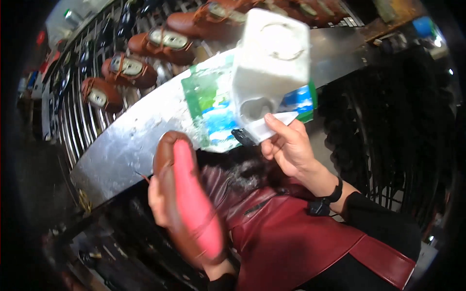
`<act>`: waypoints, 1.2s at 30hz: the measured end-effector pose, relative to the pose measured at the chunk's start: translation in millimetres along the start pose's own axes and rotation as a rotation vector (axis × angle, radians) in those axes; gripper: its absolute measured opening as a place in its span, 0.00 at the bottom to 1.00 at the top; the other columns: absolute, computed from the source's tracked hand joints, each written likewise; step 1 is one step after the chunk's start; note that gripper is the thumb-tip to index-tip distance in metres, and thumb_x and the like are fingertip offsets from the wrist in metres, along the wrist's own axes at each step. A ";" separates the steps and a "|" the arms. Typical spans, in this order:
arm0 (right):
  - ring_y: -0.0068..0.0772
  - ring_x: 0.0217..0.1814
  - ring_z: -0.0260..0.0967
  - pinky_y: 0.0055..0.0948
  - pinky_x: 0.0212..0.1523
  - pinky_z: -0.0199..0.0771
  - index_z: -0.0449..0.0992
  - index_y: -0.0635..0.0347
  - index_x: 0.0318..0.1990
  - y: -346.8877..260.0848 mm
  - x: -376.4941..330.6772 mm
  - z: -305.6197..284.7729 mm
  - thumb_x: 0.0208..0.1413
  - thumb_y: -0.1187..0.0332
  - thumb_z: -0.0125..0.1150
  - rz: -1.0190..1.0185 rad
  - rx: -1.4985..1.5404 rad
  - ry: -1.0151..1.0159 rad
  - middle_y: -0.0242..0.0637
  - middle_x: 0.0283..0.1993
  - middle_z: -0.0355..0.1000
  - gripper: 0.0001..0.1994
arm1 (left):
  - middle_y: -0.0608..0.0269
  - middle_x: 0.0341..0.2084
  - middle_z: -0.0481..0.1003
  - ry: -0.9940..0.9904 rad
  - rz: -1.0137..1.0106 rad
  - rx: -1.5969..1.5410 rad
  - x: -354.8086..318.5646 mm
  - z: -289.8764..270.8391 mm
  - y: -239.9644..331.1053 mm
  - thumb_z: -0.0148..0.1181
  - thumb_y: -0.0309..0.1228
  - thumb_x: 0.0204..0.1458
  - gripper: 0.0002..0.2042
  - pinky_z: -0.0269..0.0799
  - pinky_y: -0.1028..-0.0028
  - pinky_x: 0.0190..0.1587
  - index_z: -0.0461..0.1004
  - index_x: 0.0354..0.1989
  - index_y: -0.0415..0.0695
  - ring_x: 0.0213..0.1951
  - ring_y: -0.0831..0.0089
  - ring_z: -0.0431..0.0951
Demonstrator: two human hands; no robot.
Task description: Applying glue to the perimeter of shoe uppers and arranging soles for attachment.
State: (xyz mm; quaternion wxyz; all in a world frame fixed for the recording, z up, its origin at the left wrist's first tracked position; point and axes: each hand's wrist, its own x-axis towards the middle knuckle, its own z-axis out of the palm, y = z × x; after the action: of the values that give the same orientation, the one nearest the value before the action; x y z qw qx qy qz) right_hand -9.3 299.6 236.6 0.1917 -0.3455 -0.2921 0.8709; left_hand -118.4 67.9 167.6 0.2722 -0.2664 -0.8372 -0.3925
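Observation:
My left hand (156, 202) is wrapped round a brown leather shoe (167, 167), its bright pink sole (194, 199) turned up toward me. The shoe hides much of that hand. In my right hand (291, 145) a flat white brush (264, 130) is pinched between thumb and fingers, with dark bristles at its left end. Right behind the brush stands a white plastic container (272, 63) with a round hole low on its near side. I cannot tell whether the brush touches the container. Under the container lies a green, blue and white plastic sheet (213, 104).
The sheet lies on a metal worktop (119, 150) with a curved edge. Beyond it, a slatted metal rack (70, 136) carries several brown shoes (128, 70) on lasts and some black ones (127, 20). A dark red apron (291, 233) covers my lap. Dark racks stand at the right.

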 end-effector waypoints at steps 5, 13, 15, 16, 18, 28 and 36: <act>0.27 0.23 0.76 0.25 0.22 0.76 0.78 0.68 0.44 26.4 -4.2 16.4 0.67 0.70 0.66 0.057 -0.084 -0.171 0.42 0.33 0.80 0.08 | 0.45 0.62 0.72 -0.156 0.344 0.097 -31.4 -7.3 -44.4 0.67 0.28 0.60 0.25 0.74 0.51 0.62 0.62 0.62 0.45 0.61 0.49 0.74; 0.20 0.24 0.75 0.21 0.22 0.73 0.80 0.69 0.44 57.9 11.0 47.0 0.66 0.74 0.66 -0.134 -0.405 -0.383 0.38 0.32 0.80 0.06 | 0.46 0.61 0.72 -0.127 0.292 0.108 -32.7 -12.2 -44.4 0.67 0.28 0.60 0.25 0.71 0.49 0.63 0.62 0.62 0.45 0.62 0.49 0.73; 0.18 0.22 0.74 0.20 0.21 0.72 0.80 0.68 0.42 66.7 41.6 56.8 0.67 0.70 0.67 -0.203 -0.480 -0.340 0.35 0.30 0.80 0.08 | 0.45 0.62 0.71 -0.113 0.295 0.098 -30.7 -12.1 -40.2 0.67 0.28 0.59 0.25 0.71 0.49 0.64 0.62 0.61 0.45 0.62 0.50 0.73; 0.18 0.22 0.74 0.20 0.20 0.72 0.80 0.68 0.41 70.4 61.8 63.9 0.67 0.69 0.67 -0.262 -0.478 -0.321 0.35 0.30 0.80 0.09 | 0.45 0.62 0.71 -0.139 0.281 0.096 -30.4 -13.8 -38.7 0.68 0.27 0.59 0.25 0.71 0.49 0.64 0.61 0.62 0.44 0.62 0.49 0.73; 0.18 0.22 0.74 0.20 0.20 0.72 0.80 0.67 0.40 71.1 86.5 75.5 0.66 0.68 0.68 -0.251 -0.430 -0.300 0.34 0.29 0.80 0.09 | 0.45 0.63 0.71 -0.159 0.269 0.094 -29.0 -17.6 -36.9 0.68 0.26 0.59 0.26 0.71 0.49 0.64 0.61 0.62 0.44 0.63 0.49 0.73; 0.28 0.32 0.80 0.28 0.33 0.80 0.84 0.66 0.42 32.6 -17.2 28.3 0.61 0.72 0.71 -0.293 -0.627 -0.804 0.40 0.36 0.82 0.07 | 0.45 0.61 0.75 -0.086 0.272 0.012 -18.5 -14.7 -40.8 0.65 0.25 0.60 0.20 0.73 0.52 0.64 0.68 0.60 0.40 0.62 0.51 0.75; 0.48 0.43 0.83 0.42 0.45 0.85 0.83 0.70 0.40 23.7 -77.6 3.5 0.57 0.81 0.68 -0.612 -0.662 -1.101 0.49 0.41 0.82 0.04 | 0.45 0.60 0.76 -0.038 0.280 0.026 -10.1 -11.9 -33.2 0.67 0.25 0.58 0.23 0.73 0.52 0.64 0.70 0.61 0.35 0.61 0.49 0.76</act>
State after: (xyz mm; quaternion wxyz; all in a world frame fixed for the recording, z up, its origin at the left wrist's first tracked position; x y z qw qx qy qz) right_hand 38.4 238.8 261.4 0.1372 0.2020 -0.6799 0.6915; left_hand -130.2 37.7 150.4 0.3118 -0.3847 -0.8018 -0.3345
